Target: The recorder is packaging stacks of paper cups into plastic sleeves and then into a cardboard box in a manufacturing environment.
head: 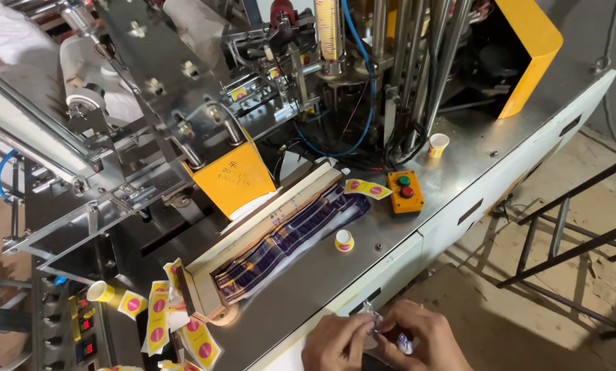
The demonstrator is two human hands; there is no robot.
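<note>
Bottom centre of frame: left hand (pixel 337 343) and right hand (pixel 421 340) are pinching a small clear plastic wrapper (pixel 375 320) between closed fingers, at the tabletop (pixel 301 288) edge. Further up, a small paper cup (pixel 344 240) is standing beside a tray of flat blanks (pixel 287 240); an orange button box (pixel 405 192) is sitting beyond.

The grey metal machine top (pixel 459 165) carries a long tray (pixel 266 240), two small cups (pixel 344 240) (pixel 438 144), an orange button box (pixel 405 192) and yellow paper pieces (pixel 367 187).
</note>
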